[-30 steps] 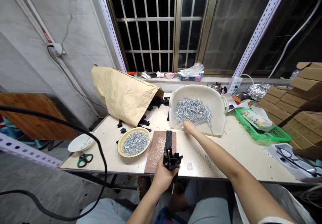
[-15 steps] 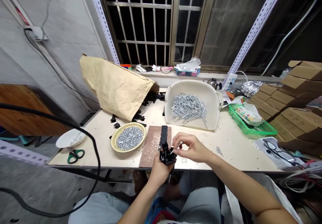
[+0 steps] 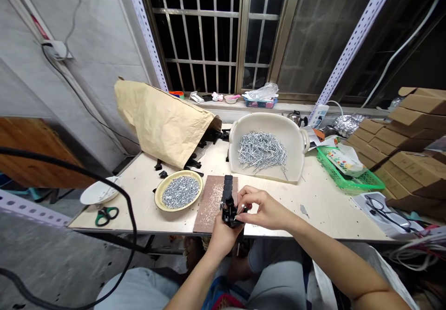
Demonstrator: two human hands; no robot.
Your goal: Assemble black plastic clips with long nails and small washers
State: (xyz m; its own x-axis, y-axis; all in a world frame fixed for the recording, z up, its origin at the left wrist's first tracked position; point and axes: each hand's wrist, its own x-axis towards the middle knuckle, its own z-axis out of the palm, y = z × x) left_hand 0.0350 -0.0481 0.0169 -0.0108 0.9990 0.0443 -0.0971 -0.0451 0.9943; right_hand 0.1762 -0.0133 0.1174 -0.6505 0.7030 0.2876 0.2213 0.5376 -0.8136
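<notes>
My left hand [image 3: 223, 236] is wrapped round a black plastic part [image 3: 228, 203] with a segmented upper piece, held above the table's front edge. My right hand [image 3: 263, 207] pinches a thin silver screw [image 3: 243, 207] against the part's right side; most of the screw is hidden by the fingers. Beyond the hands, a white basin [image 3: 296, 161] holds a heap of long silver screws [image 3: 261, 151]. To the left stands a yellow dish [image 3: 157, 198] full of small metal nuts [image 3: 180, 192]. Under the black part lies a brown board [image 3: 209, 207] strewn with pale crumbs.
A paper sack [image 3: 160, 119] spills black parts at the back left. Green-handled scissors [image 3: 106, 215] and a white plate [image 3: 91, 195] are at the left edge. On the right are a green basket [image 3: 369, 182], glasses [image 3: 379, 210] and stacked cardboard boxes [image 3: 411, 175]. A black cable [image 3: 134, 226] loops across the left foreground.
My right fingers have come closer round the black part, and the screw, which stuck out up and right, is now mostly covered. My left hand keeps its hold; the view has shifted slightly.
</notes>
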